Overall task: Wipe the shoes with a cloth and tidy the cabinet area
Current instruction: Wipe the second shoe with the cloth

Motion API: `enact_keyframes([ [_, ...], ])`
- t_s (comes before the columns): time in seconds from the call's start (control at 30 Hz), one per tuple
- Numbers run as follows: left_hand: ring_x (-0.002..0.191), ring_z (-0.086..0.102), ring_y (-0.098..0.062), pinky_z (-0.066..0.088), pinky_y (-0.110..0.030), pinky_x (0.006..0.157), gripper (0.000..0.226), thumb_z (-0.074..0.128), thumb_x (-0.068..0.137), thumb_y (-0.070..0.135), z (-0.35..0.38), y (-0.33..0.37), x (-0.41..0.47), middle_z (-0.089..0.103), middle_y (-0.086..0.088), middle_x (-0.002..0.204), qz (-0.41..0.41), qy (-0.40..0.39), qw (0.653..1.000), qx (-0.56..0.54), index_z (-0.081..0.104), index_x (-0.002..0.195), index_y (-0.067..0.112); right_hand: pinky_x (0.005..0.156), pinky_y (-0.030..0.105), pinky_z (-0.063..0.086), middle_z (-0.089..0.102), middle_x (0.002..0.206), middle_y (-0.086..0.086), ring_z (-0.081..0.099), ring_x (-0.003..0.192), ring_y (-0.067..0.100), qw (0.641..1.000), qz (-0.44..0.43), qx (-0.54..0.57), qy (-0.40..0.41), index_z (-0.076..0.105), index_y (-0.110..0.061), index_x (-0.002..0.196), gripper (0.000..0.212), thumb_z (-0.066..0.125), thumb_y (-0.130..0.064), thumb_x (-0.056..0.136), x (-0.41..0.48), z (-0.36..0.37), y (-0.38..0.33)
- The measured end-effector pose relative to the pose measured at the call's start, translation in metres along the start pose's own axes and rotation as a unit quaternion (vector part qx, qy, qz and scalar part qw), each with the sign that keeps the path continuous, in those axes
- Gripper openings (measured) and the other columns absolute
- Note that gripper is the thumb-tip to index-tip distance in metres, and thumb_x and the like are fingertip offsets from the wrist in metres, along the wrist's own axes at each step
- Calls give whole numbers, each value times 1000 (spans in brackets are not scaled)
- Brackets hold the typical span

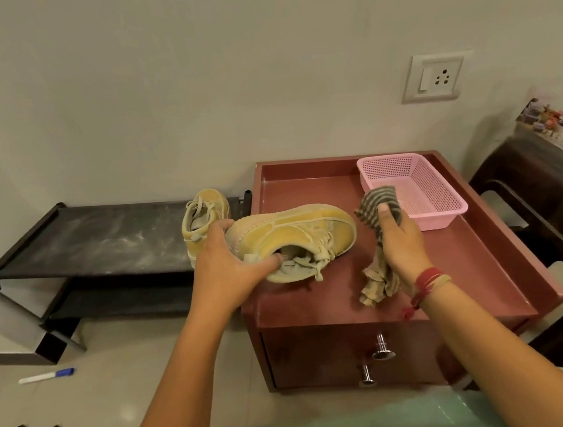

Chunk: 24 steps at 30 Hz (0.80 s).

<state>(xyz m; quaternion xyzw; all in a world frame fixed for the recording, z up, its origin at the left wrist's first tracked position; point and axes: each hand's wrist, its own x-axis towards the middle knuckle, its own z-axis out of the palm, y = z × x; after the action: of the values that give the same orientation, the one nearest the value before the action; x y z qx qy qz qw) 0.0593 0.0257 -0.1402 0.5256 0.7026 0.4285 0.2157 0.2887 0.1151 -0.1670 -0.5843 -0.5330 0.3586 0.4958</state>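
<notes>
The left hand grips a yellow shoe, tipped on its side, at the left of the cabinet top. The right hand clutches a striped cloth over the cabinet's middle. The other shoe sits on the rack left of the cabinet.
</notes>
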Motion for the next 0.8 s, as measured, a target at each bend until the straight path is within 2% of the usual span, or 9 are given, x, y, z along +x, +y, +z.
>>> enact_keyframes([
  [0.07,99,53,-11,43,-20,73,91,86,58,43,0,-4,1,51,8,111,-32,8,999,-19,39,132,24,88,35,42,57,97,2,52,94,19,1000,-12,7,14,57,-16,99,25,37,-33,100,-2,-5,-8],
  [0.13,102,53,-13,43,-25,79,93,87,57,44,0,-3,1,51,7,114,-35,10,999,-23,38,133,24,93,37,43,59,103,2,55,101,20,1000,-24,6,-8,55,-21,103,22,38,-34,99,0,-4,-7],
  [0.2,101,52,-11,41,-23,78,92,87,58,41,1,1,1,49,9,114,-21,2,1000,-18,37,133,25,97,33,40,58,115,1,52,110,17,998,-30,-2,-58,54,-23,113,23,39,-34,99,4,5,2],
  [0.3,98,51,-9,39,-17,70,89,88,59,37,2,6,-1,48,10,112,-3,-2,1000,-10,37,130,25,107,31,31,47,137,1,42,127,14,987,-44,-49,-146,44,-15,135,42,40,-34,99,5,22,21],
  [0.47,100,52,-11,40,-22,75,87,87,60,37,0,1,2,50,8,113,-21,3,1000,-17,38,131,24,101,35,38,58,122,5,52,119,25,982,49,-55,-173,51,-15,125,37,39,-37,98,9,13,39],
  [0.53,100,52,-11,41,-22,75,88,87,59,37,-1,2,2,50,9,114,-17,6,1000,-20,38,131,25,95,35,40,60,115,10,54,111,26,988,59,-44,-135,56,-13,119,35,38,-36,99,9,11,28],
  [0.63,101,50,-7,42,-20,77,87,88,57,34,-1,5,1,46,14,112,14,4,1000,-24,39,130,28,73,37,40,62,94,15,56,83,23,998,-27,-55,-32,61,-9,94,31,39,-31,99,2,11,1],
  [0.7,101,49,-4,42,-18,79,88,89,57,31,-2,5,-1,44,19,110,34,-5,999,-20,39,129,30,70,31,37,57,82,0,51,75,9,993,-100,-51,-28,55,-22,81,25,40,-32,99,-7,11,-13],
  [0.8,98,49,2,39,-6,69,87,87,58,24,-5,6,-1,45,21,111,58,-31,998,-14,37,128,35,92,27,42,61,115,-2,55,107,9,978,-180,-41,-92,58,-19,116,34,40,-41,97,-20,15,-26],
])
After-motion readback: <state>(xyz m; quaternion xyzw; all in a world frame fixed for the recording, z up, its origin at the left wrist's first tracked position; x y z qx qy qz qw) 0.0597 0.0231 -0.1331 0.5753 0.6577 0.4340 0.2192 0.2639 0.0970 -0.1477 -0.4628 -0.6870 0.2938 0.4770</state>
